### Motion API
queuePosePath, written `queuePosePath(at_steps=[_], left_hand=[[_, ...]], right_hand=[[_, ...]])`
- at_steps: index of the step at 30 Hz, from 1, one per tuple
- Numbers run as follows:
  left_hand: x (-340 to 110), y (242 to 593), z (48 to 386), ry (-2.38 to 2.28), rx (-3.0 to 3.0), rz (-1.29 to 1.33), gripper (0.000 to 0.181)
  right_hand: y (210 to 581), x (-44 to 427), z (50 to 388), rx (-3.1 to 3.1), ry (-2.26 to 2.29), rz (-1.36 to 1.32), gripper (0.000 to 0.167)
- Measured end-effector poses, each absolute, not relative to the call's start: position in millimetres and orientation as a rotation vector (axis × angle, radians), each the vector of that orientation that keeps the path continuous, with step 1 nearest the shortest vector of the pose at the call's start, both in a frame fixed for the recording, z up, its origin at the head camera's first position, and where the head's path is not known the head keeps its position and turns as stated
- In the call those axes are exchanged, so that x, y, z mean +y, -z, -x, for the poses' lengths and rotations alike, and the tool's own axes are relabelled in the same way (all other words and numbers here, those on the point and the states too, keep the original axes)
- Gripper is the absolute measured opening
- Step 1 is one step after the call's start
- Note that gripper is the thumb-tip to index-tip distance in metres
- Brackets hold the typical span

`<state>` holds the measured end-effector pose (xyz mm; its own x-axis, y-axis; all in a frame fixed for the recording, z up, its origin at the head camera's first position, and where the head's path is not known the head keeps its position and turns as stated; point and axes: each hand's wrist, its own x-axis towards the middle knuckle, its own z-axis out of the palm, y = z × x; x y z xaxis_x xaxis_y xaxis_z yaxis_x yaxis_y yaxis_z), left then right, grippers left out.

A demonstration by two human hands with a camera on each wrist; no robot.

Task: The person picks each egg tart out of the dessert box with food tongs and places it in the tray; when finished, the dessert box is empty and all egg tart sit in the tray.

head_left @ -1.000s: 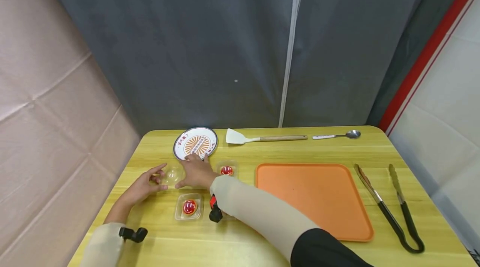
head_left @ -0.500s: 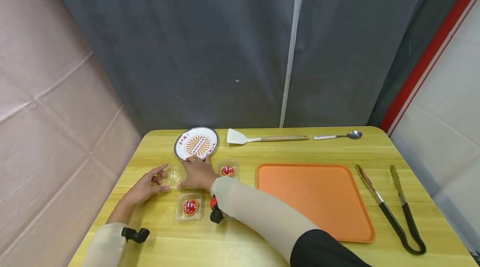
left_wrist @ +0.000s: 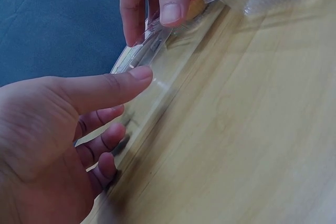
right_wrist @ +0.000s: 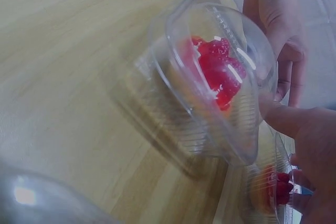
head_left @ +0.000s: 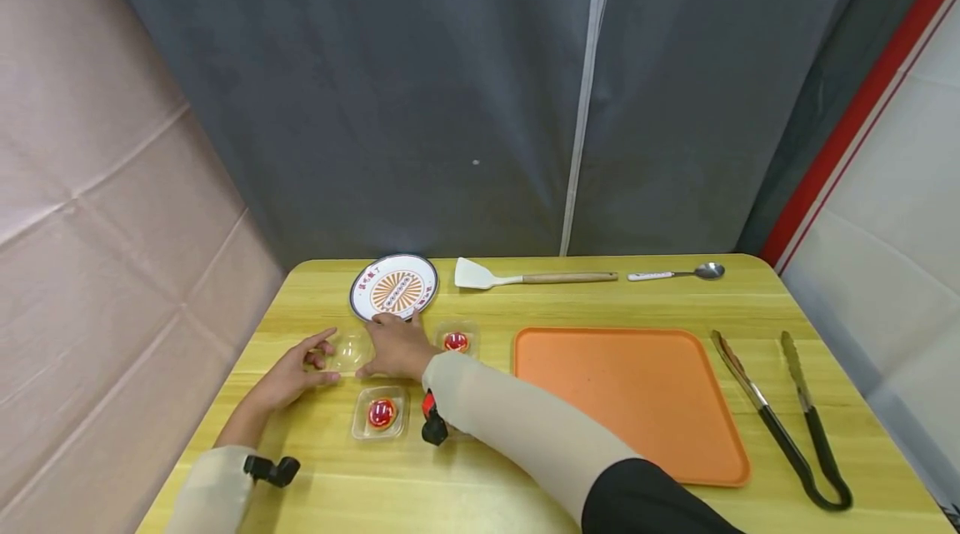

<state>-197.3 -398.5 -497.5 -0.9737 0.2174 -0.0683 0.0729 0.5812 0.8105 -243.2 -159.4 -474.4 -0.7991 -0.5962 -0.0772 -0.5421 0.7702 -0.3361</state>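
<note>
Ideally, the right hand (head_left: 397,348), spread over the tart box (right_wrist: 262,203) just in front of the plate (head_left: 394,286), should steady it, while the left hand (head_left: 288,371), fingers loosely apart at the clear lid (head_left: 349,351) toward the plate's front left, guides gently without buckling it.

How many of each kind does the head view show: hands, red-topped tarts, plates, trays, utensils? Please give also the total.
Hands: 2
Red-topped tarts: 2 visible; the right arm may hide more
Plate: 1
Tray: 1
Utensils: 3 (spatula, spoon, tongs)
Total: 9 visible
</note>
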Motion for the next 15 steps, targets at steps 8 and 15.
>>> queuePosePath(at_steps=[8,15], left_hand=[[-397.6,496.8,196.4,-1.336,2.657,-0.254,0.087],[-400.7,492.7,191.8,-1.267,2.713,-0.254,0.089]], right_hand=[[472.3,-155.6,243.5,2.783,0.462,0.929,0.095],[462.6,-148.1,243.8,2.801,0.432,0.968,0.095]])
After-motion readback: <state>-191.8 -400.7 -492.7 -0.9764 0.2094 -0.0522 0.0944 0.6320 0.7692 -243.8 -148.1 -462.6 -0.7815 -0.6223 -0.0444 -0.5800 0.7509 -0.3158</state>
